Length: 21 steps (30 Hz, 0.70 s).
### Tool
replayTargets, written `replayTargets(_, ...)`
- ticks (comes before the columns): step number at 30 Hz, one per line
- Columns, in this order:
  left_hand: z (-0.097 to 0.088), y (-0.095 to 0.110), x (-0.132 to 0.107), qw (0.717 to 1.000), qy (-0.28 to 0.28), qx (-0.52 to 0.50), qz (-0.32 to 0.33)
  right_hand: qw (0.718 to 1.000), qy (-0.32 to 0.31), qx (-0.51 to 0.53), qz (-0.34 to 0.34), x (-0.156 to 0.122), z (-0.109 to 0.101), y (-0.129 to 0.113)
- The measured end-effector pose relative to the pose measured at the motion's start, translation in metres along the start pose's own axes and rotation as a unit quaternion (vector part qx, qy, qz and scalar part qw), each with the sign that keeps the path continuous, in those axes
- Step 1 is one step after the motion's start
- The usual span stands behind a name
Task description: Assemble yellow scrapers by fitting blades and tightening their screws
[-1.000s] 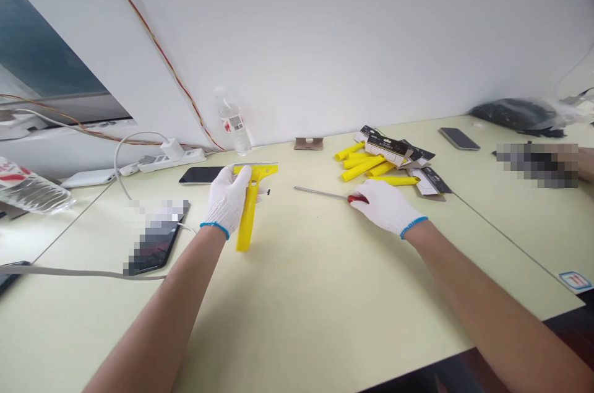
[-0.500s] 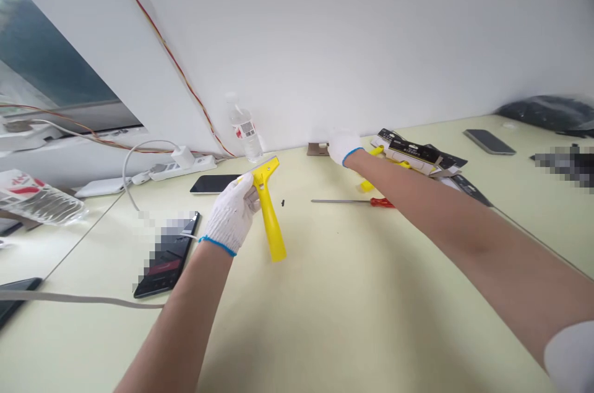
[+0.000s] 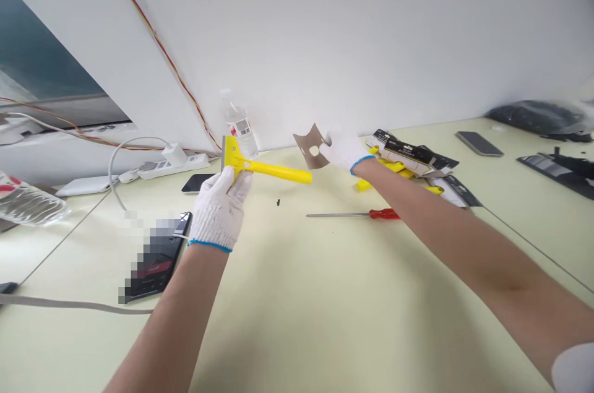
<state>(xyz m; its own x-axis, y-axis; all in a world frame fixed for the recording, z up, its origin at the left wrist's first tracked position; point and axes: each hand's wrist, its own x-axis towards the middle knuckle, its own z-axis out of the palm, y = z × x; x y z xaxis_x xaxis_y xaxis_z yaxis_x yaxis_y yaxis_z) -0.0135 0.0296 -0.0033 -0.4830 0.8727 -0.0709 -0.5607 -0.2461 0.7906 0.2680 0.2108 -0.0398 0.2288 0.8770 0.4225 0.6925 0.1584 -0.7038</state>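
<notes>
Indoor workroom, part workshop and part office: a long pale laminate benchtop (image 3: pixel 297 294) against a white wall (image 3: pixel 325 40), with red-and-yellow wires (image 3: pixel 160 46) along that wall. On the bench, a white power strip (image 3: pixel 185 162), a red-handled screwdriver (image 3: pixel 371 215), a heap of yellow scraper handles (image 3: pixel 394 167) among black-printed card packaging (image 3: pixel 413 156) — plus a smartphone (image 3: pixel 479 143) and a plastic water bottle (image 3: pixel 239 130).

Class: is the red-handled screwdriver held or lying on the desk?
Lying on the desk: the red-handled screwdriver rests there, touched by neither the left hand nor the right hand.
</notes>
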Motion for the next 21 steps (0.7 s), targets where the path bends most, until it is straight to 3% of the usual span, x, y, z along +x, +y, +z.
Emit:
replayTargets(3,0.009,-0.002,-0.01,1.0,-0.002,-0.011,0.016,0.999,-0.025,0.01,-0.036,-0.04,-0.027,0.037)
replayTargets(5,0.013,-0.003,-0.016,1.0,0.003,-0.012,0.025,0.996,-0.047,0.027,-0.066,-0.064,-0.035,0.046)
replayTargets(8,0.016,-0.006,-0.02,0.999,0.017,-0.015,0.043,0.989,-0.076,0.067,-0.11,-0.087,-0.025,0.027)
replayTargets(13,0.013,-0.017,-0.021,0.997,0.026,0.008,0.073,0.984,-0.088,0.076,-0.136,-0.102,-0.003,-0.018)
replayTargets(18,0.009,-0.027,-0.021,0.991,0.023,0.047,0.123,0.987,-0.113,0.043,-0.109,-0.12,-0.01,-0.029)
replayTargets(21,0.011,-0.029,-0.024,0.991,0.014,0.059,0.122,0.986,-0.136,0.04,-0.089,-0.126,-0.018,-0.04)
